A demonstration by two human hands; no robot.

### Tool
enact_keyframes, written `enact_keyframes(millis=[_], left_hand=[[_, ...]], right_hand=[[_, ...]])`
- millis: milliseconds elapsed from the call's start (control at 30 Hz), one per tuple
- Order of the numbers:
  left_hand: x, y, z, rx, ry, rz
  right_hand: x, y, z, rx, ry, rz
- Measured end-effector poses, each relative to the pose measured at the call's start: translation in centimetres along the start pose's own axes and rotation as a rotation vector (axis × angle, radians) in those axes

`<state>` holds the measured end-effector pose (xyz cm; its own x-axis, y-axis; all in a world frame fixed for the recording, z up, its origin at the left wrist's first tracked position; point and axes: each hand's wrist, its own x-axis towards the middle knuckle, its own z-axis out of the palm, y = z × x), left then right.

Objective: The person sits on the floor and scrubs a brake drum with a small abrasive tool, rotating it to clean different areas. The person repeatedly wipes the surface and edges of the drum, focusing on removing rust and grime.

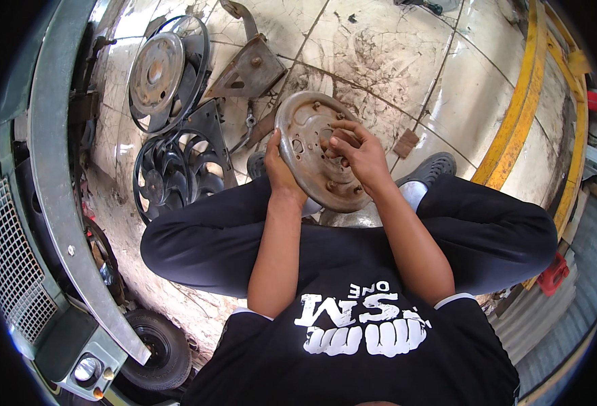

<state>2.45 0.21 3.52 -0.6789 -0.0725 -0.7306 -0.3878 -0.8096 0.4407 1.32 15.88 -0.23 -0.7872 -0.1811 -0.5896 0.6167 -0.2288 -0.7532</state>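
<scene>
Holds a rusty disc (317,162) before the lap

Has black fans (166,179) left of the fingers, a wooden block (405,143) just right, yellow frame (520,108) farther. Clamps rim with left fingers (275,142), mostly hidden behind; curls right fingers (350,127) over centre, cannot tell if pinching.

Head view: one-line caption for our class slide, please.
Left hand holds a rusty metal disc, right hand over its middle.
</scene>
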Motion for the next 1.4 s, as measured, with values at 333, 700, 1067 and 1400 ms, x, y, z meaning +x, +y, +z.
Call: enact_keyframes(millis=[333,700,1067,1400], left_hand=[[0.7,-0.8,-2.3,-0.039,-0.042,-0.015],[0.0,-0.2,-1.6,-0.052,-0.180,-0.080],[3.2,-0.4,-4.9,-0.033,-0.390,-0.176],[1.8,-0.2,-3.1,-0.078,-0.283,-0.147]], right_hand=[[-0.9,1.3,2.2,-0.292,-0.130,-0.100],[-0.7,0.2,2.6,-0.623,-0.036,-0.188],[2.7,5.8,2.1,-0.363,0.025,-0.126],[2.2,7.7,1.9,-0.345,0.042,-0.130]])
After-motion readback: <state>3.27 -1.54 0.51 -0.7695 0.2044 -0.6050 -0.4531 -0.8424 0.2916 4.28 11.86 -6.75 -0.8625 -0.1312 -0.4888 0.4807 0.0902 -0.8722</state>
